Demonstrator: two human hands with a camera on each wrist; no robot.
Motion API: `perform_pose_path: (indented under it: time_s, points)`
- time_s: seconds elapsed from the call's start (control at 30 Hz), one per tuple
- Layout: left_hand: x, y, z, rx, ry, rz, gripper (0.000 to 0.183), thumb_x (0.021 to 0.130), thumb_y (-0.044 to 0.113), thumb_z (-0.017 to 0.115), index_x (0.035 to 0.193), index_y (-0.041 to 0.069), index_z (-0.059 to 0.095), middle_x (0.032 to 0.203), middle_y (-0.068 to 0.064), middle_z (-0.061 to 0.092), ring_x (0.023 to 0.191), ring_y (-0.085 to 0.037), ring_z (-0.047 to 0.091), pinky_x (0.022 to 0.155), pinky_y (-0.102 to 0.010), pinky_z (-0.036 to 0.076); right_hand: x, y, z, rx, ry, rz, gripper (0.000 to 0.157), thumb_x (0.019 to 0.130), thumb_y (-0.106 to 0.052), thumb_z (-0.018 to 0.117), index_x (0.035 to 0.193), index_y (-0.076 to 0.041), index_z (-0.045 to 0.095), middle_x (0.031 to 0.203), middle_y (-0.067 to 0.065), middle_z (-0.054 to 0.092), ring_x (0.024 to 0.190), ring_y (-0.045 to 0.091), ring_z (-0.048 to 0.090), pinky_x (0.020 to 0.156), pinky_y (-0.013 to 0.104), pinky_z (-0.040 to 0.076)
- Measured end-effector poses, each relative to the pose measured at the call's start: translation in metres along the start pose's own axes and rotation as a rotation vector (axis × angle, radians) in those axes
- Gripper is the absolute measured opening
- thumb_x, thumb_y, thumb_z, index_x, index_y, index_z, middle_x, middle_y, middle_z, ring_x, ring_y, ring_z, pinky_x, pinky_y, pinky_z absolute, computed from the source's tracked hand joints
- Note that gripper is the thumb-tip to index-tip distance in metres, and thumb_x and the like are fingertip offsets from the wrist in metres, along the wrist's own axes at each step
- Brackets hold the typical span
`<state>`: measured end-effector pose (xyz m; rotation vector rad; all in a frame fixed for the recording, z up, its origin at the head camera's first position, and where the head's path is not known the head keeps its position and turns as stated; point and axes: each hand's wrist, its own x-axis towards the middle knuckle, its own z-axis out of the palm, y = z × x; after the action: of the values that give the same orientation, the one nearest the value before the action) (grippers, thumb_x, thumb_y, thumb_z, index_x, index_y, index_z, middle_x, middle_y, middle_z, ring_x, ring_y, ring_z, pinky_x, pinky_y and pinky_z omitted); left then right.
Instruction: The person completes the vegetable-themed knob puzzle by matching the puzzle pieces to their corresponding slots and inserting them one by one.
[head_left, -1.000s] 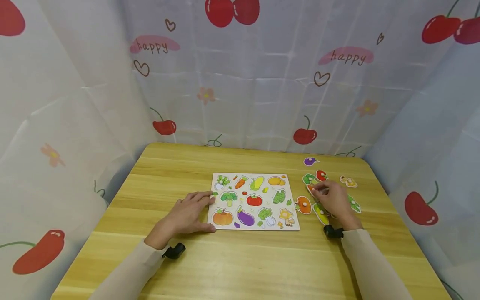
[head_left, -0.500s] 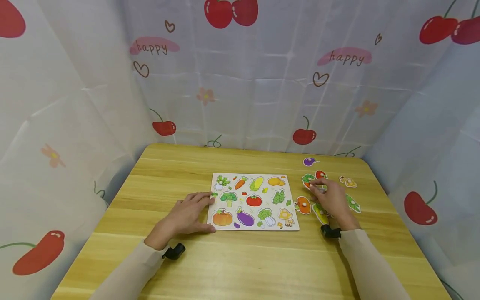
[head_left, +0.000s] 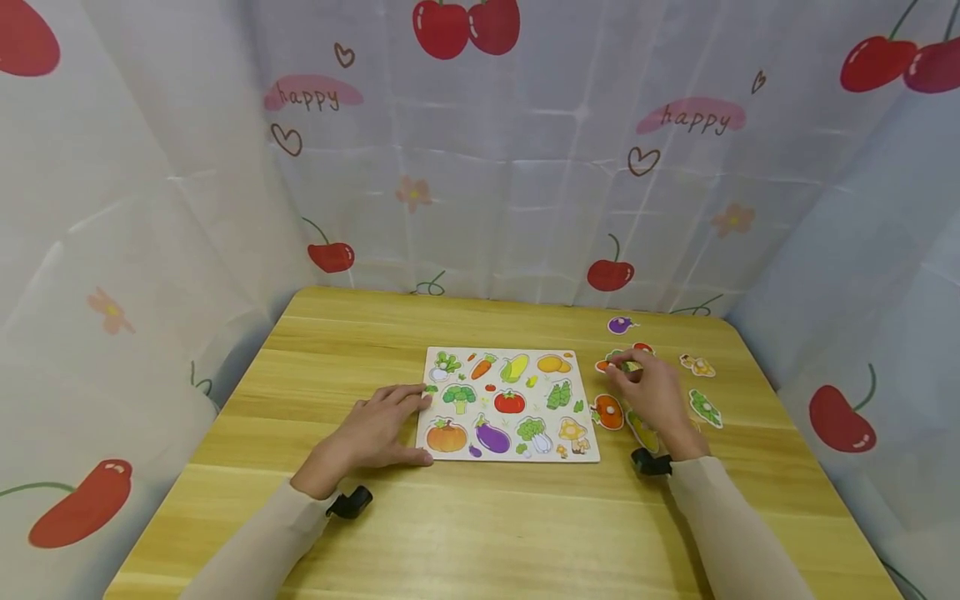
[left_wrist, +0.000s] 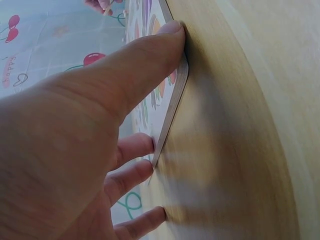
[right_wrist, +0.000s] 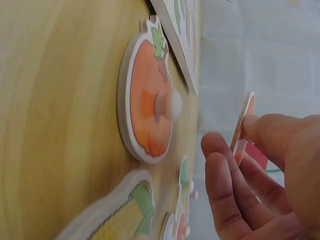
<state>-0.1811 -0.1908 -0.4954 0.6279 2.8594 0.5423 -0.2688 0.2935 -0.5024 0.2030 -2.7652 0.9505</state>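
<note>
A vegetable peg puzzle board (head_left: 537,400) lies on the wooden table. My left hand (head_left: 375,427) rests at its left side, thumb on the near corner and fingertips along the edge, as the left wrist view also shows. To the right of the board, my right hand (head_left: 656,400) pinches a thin orange-faced puzzle piece (right_wrist: 242,125) between thumb and fingers, raised above the table. Its full picture is hidden by the hand. Below that hand lie a pumpkin piece (right_wrist: 145,100) with a white knob and a corn piece (head_left: 642,432), partly covered by the wrist.
Around the right hand lie an eggplant piece (head_left: 621,325), a tomato piece (head_left: 643,347), a mushroom piece (head_left: 699,365) and a green pea-pod piece (head_left: 706,408). A cherry-print curtain (head_left: 495,208) hangs behind the table (head_left: 480,533) and along both sides.
My right hand has moved left and slightly away from me, lifting the orange piece from among the others toward the board. The left hand has stayed in place.
</note>
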Motion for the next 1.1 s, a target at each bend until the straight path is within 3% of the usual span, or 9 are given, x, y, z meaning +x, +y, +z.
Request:
perform_pose_path:
  time_s: [0.27, 0.47, 0.6, 0.7, 0.77, 1.1]
  points:
    - [0.003, 0.0, -0.005, -0.006, -0.044, -0.014, 0.099, 0.096, 0.065, 0.092, 0.172, 0.012, 0.057, 0.187, -0.013, 0.043, 0.169, -0.052, 0.044, 0.123, -0.082, 0.047, 0.0, -0.012, 0.013, 0.078, -0.004, -0.065, 0.023, 0.11, -0.02, 0.085, 0.128, -0.006, 0.083, 0.121, 0.02, 0.085, 0.093, 0.031, 0.082, 0.073, 0.015, 0.06]
    - [0.013, 0.003, -0.014, 0.042, -0.05, -0.005, 0.081, 0.1, 0.057, 0.09, 0.163, 0.011, 0.068, 0.178, -0.013, 0.055, 0.153, -0.051, 0.059, 0.118, -0.078, 0.054, 0.0, -0.024, 0.025, 0.121, -0.02, -0.079, 0.019, 0.11, -0.015, 0.084, 0.127, -0.006, 0.083, 0.121, 0.019, 0.085, 0.094, 0.032, 0.084, 0.07, 0.018, 0.062]
    - [0.018, 0.006, -0.017, 0.076, -0.03, -0.006, 0.073, 0.097, 0.051, 0.096, 0.153, 0.009, 0.076, 0.17, -0.013, 0.062, 0.142, -0.047, 0.067, 0.112, -0.073, 0.059, 0.001, -0.034, 0.033, 0.11, -0.011, -0.143, 0.017, 0.109, -0.011, 0.085, 0.123, -0.003, 0.084, 0.131, 0.02, 0.084, 0.098, 0.035, 0.086, 0.083, 0.035, 0.073]
    - [0.02, 0.007, -0.017, 0.093, -0.022, -0.021, 0.07, 0.094, 0.049, 0.099, 0.148, 0.009, 0.079, 0.168, -0.013, 0.063, 0.14, -0.044, 0.069, 0.11, -0.069, 0.061, 0.002, -0.043, 0.04, 0.102, -0.022, -0.16, 0.014, 0.109, -0.013, 0.085, 0.119, -0.003, 0.085, 0.145, 0.023, 0.078, 0.101, 0.037, 0.086, 0.092, 0.051, 0.074]
    - [0.022, 0.007, -0.016, 0.104, -0.019, -0.025, 0.069, 0.093, 0.049, 0.1, 0.145, 0.01, 0.08, 0.166, -0.013, 0.064, 0.14, -0.044, 0.069, 0.108, -0.068, 0.062, 0.003, -0.049, 0.044, 0.109, -0.042, -0.151, 0.012, 0.11, -0.014, 0.084, 0.116, -0.005, 0.086, 0.152, 0.024, 0.072, 0.104, 0.037, 0.085, 0.095, 0.055, 0.073]
    - [0.025, 0.01, -0.015, 0.125, -0.031, -0.033, 0.066, 0.093, 0.048, 0.1, 0.143, 0.01, 0.08, 0.165, -0.013, 0.063, 0.136, -0.042, 0.071, 0.106, -0.065, 0.064, 0.009, -0.068, 0.065, 0.134, -0.065, -0.158, 0.013, 0.108, -0.018, 0.087, 0.115, -0.007, 0.084, 0.143, 0.021, 0.072, 0.102, 0.032, 0.084, 0.094, 0.049, 0.073]
